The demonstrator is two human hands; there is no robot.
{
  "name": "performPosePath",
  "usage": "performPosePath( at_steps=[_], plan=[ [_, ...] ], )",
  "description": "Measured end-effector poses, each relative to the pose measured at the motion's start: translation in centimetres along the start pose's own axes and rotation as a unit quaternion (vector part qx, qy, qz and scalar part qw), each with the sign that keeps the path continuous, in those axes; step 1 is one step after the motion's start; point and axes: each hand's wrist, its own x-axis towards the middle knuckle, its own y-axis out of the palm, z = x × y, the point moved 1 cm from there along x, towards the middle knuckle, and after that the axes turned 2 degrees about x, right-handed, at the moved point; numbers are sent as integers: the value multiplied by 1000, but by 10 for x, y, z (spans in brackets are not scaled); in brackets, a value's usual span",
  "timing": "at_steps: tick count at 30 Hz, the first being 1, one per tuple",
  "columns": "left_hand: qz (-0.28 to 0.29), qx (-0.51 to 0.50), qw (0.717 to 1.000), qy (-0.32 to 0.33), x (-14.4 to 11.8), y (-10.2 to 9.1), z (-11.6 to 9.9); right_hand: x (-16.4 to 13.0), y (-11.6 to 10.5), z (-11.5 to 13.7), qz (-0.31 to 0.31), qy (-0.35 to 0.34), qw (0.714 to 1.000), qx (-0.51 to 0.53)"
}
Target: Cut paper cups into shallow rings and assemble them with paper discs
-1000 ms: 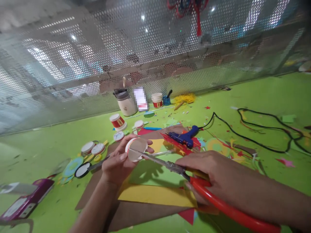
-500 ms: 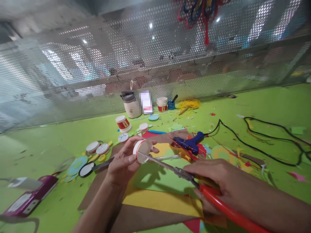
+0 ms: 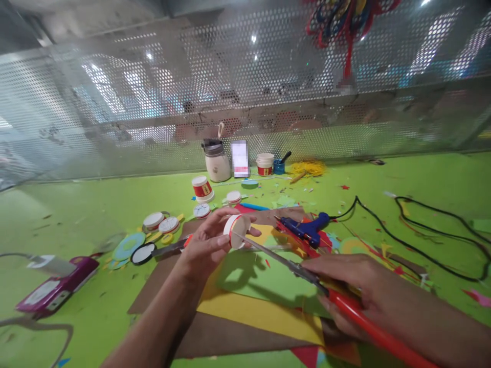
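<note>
left hand [image 3: 209, 245] has its fingers clamped on a small paper cup [image 3: 237, 231] above the table [image 3: 76, 214], right hand [image 3: 347, 283] gripping red scissors [image 3: 307, 276] with the blades at the rim. one slip and those fingertips could get nicked imo

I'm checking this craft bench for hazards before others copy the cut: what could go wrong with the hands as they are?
1. The red-handled scissors in the right hand point their tips at the small paper cup pinched in the left hand; a slip could nick the fingers around its rim.
2. The cup is held in the air, unsupported, so it may crush or twist under the blades.
3. The blue glue gun, cord attached, lies close by; if hot, it could burn a wrist.
</note>
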Motion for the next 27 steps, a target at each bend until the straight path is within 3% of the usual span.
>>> performPosePath(
  at_steps=[6, 27],
  plan=[
    [12, -1, 1000, 1, 0, -2, 0, 0, 1, -4, 1, -23, 1000, -13],
    [29, -21, 999, 3, 2, -2, 1, -1, -3, 0, -5, 17, 1000, -9]
  ],
)
